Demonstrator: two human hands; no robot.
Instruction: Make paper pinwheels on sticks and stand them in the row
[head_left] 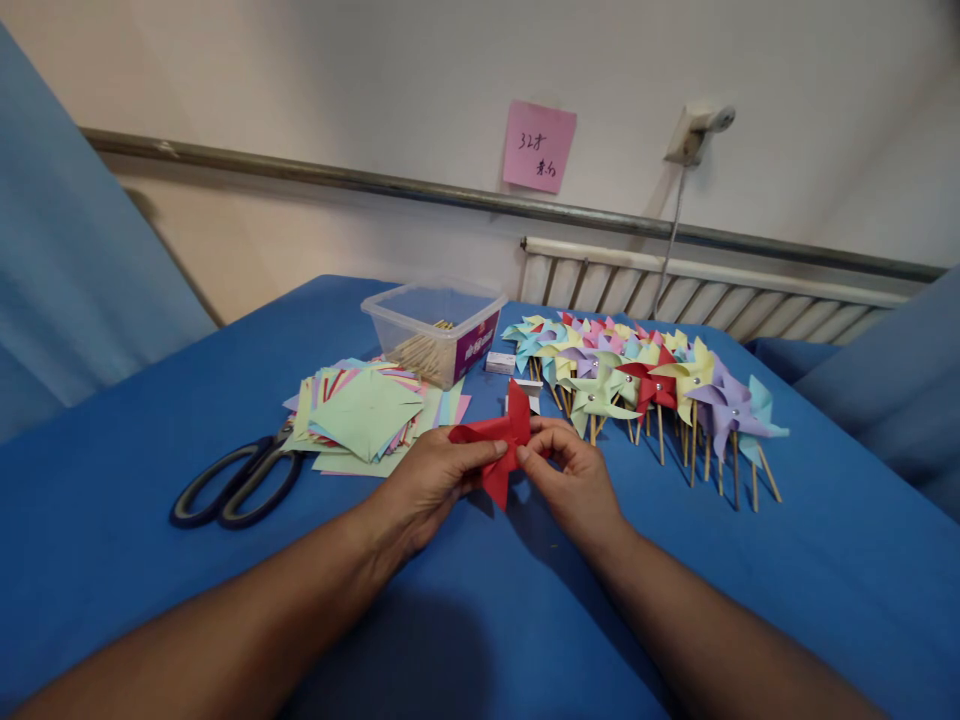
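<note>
Both hands hold a red paper pinwheel shape (501, 440) just above the blue table (112, 480). My left hand (431, 480) pinches its left flaps between thumb and fingers. My right hand (570, 475) pinches its centre from the right. The folded points stick up and down between the two hands. No stick is visible on the red paper.
Black-handled scissors (236, 480) lie at the left. A stack of coloured paper squares (367, 415) sits beyond my left hand. A clear plastic box (435, 330) holds wooden sticks. Several finished pinwheels (645, 385) on sticks lie at the right. A small white box (500, 362) rests by the plastic box.
</note>
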